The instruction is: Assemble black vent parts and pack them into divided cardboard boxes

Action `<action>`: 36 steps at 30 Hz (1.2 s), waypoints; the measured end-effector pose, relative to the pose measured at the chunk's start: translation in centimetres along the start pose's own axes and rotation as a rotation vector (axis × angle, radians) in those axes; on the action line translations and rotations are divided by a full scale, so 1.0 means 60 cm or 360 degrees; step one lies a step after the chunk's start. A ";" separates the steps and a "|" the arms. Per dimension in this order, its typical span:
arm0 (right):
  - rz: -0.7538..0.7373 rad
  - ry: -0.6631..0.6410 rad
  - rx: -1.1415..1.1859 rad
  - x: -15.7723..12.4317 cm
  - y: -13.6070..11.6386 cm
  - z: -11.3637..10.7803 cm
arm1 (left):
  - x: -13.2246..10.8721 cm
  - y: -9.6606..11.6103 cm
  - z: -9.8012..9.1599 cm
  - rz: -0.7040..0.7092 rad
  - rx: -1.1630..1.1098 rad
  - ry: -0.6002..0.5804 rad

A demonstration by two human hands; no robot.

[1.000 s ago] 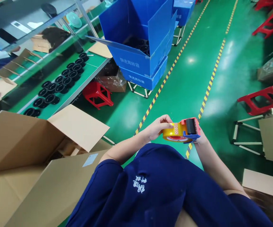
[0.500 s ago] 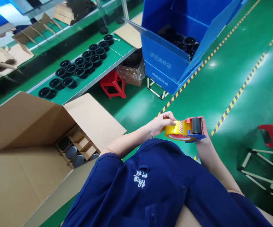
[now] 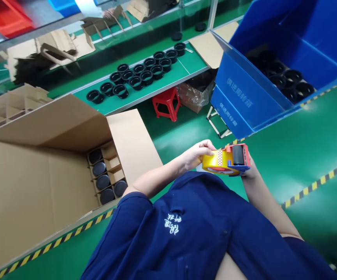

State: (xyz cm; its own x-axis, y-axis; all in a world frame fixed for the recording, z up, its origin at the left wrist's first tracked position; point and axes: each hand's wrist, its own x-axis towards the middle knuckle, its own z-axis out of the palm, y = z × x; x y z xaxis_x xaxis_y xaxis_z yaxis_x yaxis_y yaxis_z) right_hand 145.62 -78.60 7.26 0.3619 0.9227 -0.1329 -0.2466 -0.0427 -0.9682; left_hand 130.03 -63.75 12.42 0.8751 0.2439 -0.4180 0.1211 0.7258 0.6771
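A hand-held tape dispenser (image 3: 239, 156), red and blue with a black roller, is in front of my body. It carries a roll of yellow packing tape (image 3: 215, 160) with a red-and-white checked strip. My right hand (image 3: 250, 169) grips the dispenser from behind, its fingers mostly hidden. At the other side of the roll, my left hand (image 3: 197, 154) has its fingers bent and pinched against the tape. Beside my left arm stands an open carton (image 3: 66, 171) with its flaps up. Inside, cardboard dividers (image 3: 116, 175) hold several dark round pieces (image 3: 102, 182).
Several black cups (image 3: 146, 77) stand in rows on a green bench (image 3: 101, 87). A large blue bin (image 3: 238, 97) holds more black pieces. Below the bench is a red stool (image 3: 167, 103) next to a plastic-lined box (image 3: 194, 95). Yellow-and-black tape (image 3: 317, 186) marks the green floor.
My view has turned left, so the carton, bench and blue bin sit further right and more of the carton's inside shows. Both hands keep the same hold on the tape and dispenser.
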 end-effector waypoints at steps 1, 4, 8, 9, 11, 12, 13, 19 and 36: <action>0.0005 -0.0022 0.0049 0.028 -0.004 -0.004 | 0.011 0.013 -0.007 0.0029 -0.0010 0.0024; 0.0018 -0.0143 0.0104 0.112 -0.016 -0.017 | 0.051 0.059 -0.023 0.0110 0.0010 0.0096; 0.0012 -0.0186 0.0102 0.213 -0.039 -0.044 | 0.116 0.132 -0.031 0.0162 0.0030 0.0185; 0.0012 -0.0169 0.0102 0.237 -0.045 -0.053 | 0.134 0.150 -0.032 0.0159 0.0041 0.0198; 0.0030 -0.0157 0.0110 0.283 -0.058 -0.069 | 0.169 0.183 -0.034 0.0147 0.0069 0.0217; 0.0050 -0.0168 0.0122 0.306 -0.065 -0.075 | 0.185 0.197 -0.036 0.0146 0.0076 0.0232; 0.0081 -0.0194 0.0138 0.329 -0.070 -0.080 | 0.200 0.211 -0.040 0.0153 0.0075 0.0256; 0.0369 -0.0366 0.0219 0.458 -0.092 -0.069 | 0.249 0.272 -0.087 0.0198 -0.0067 0.0423; 0.0211 -0.0140 -0.0079 0.764 -0.105 0.108 | 0.310 0.559 -0.356 0.0165 -0.0078 0.0219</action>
State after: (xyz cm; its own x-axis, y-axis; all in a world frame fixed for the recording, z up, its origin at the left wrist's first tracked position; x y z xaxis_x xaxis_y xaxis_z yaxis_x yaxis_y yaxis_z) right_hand 157.96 -33.56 8.64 0.2485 0.9376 -0.2431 -0.2414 -0.1831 -0.9530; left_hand 140.36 -21.15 14.44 0.8089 0.4024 -0.4286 0.0074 0.7219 0.6919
